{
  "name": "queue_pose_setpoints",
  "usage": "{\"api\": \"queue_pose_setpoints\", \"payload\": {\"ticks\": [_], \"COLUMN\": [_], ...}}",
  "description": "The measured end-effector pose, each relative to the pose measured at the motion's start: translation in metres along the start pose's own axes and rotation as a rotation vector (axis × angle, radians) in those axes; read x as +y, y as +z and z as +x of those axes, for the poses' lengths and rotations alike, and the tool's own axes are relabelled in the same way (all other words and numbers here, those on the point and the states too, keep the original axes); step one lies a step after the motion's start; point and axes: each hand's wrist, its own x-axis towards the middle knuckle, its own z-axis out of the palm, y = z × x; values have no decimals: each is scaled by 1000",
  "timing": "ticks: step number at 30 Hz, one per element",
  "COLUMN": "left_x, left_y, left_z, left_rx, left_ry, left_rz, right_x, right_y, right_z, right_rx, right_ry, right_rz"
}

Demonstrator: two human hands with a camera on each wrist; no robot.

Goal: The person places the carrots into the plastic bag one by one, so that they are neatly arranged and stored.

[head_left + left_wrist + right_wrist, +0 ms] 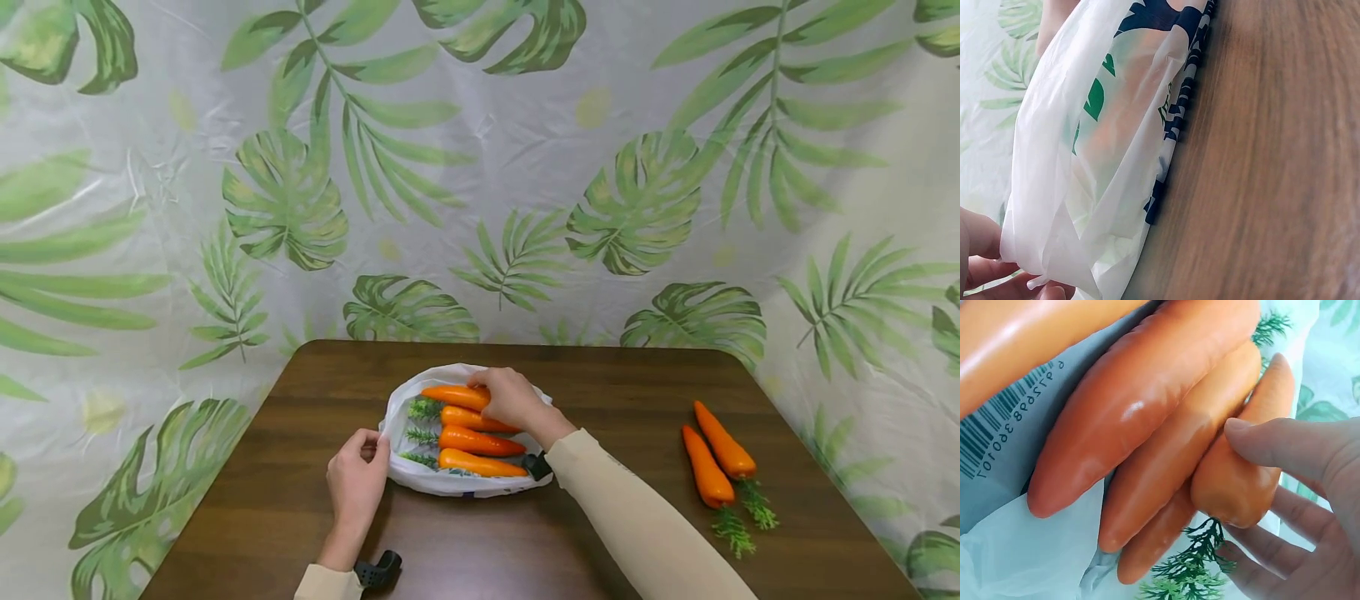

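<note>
A white plastic bag (390,408) lies with its mouth spread on the table, several orange carrots with green tops inside. My left hand (358,477) pinches the bag's left rim; in the left wrist view its fingertips (997,275) gather the thin plastic. Over the far side of the bag, my right hand (513,404) holds the rearmost carrot (446,395) near its thick end. In the right wrist view the thumb lies across this carrot (1235,487), with the other fingers behind it. Its leafy top hangs by the fingers, and other carrots (1141,419) lie alongside.
Two more carrots (705,467) lie side by side on the right of the brown wooden table (615,392), leafy ends toward the front. A leaf-patterned sheet (525,167) hangs behind the table. A black strap (378,571) is at the left wrist.
</note>
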Motion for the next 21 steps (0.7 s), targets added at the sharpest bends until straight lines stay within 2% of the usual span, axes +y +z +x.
{"api": "queue_pose_setpoints", "payload": {"ticks": [6,10,14,21], "left_x": [0,1,2,1], "left_y": [2,2,1,0], "left_z": [-2,-2,0,0], "left_rx": [4,-6,-2,11], "left_ry": [4,1,5,16], "left_rz": [6,0,-3,5], "right_x": [-5,-8,-12,-13], "right_y": [-4,-11,-22,-37], "right_z": [-5,-13,-24,-41], "right_rx": [-16,3,53,83], "right_ry": [-30,-33,-42,8], "right_rz": [-47,-83,-58,-29]}}
